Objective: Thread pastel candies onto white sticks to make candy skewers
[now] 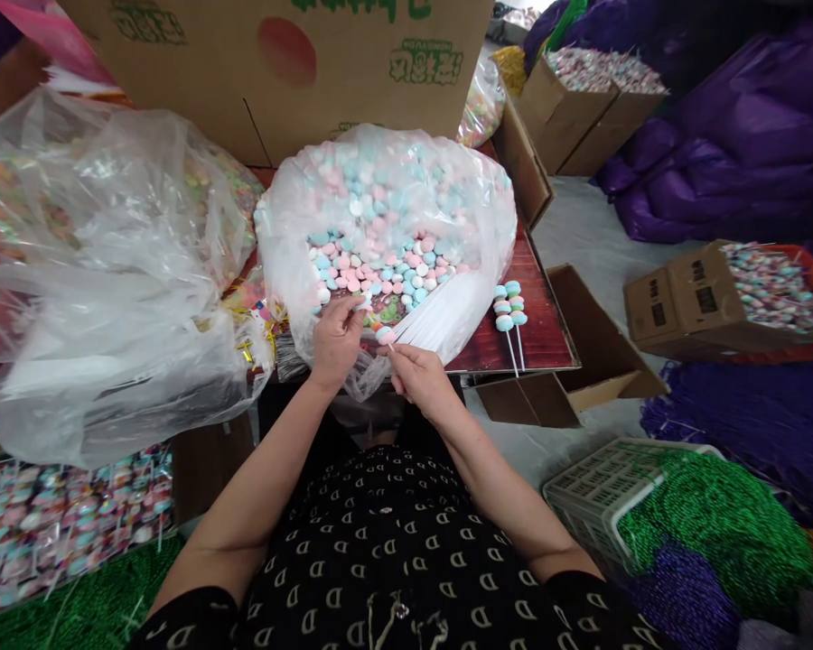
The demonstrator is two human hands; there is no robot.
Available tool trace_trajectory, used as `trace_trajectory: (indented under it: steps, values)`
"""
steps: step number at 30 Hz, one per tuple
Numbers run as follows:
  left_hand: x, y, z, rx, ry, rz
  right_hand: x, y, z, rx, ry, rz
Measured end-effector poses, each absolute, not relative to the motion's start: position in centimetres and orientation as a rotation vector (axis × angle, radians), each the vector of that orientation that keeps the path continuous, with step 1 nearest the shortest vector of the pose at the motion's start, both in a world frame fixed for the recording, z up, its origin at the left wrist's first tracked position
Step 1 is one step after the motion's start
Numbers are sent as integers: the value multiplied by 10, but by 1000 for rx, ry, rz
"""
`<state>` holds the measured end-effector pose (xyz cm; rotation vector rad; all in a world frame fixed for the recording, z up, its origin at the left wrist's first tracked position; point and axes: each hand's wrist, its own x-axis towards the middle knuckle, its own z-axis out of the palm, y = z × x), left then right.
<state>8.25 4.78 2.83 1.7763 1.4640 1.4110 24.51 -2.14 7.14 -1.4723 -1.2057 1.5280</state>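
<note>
Many pink, blue and white candies (pixel 353 273) lie in the mouth of a large clear plastic bag (pixel 494 203). My right hand (pixel 416 375) pinches a white stick that carries a pink and white candy (pixel 385 335) near its upper end. Just left of it, my left hand (pixel 339 341) has its fingers closed on a pale candy (pixel 364 301) above the stick. A bundle of white sticks (pixel 434 318) rests beside my right hand. Two finished-looking candy skewers (pixel 510 307) lie side by side on the dark red table (pixel 538 334).
A big cardboard box (pixel 359 81) stands behind the candy bag. Clear plastic bags (pixel 108 208) fill the left side. Open cartons (pixel 684 311) and a crate (pixel 602 506) with green strands stand at the right. Wrapped candy skewers (pixel 74 515) lie at the lower left.
</note>
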Motion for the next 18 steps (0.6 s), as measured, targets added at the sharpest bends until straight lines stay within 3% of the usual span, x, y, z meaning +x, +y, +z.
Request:
trace_trajectory:
  steps: [18]
  values:
    - [97,44,31,1530,1484,1453,224,-22,69,-1437,-1225,1436]
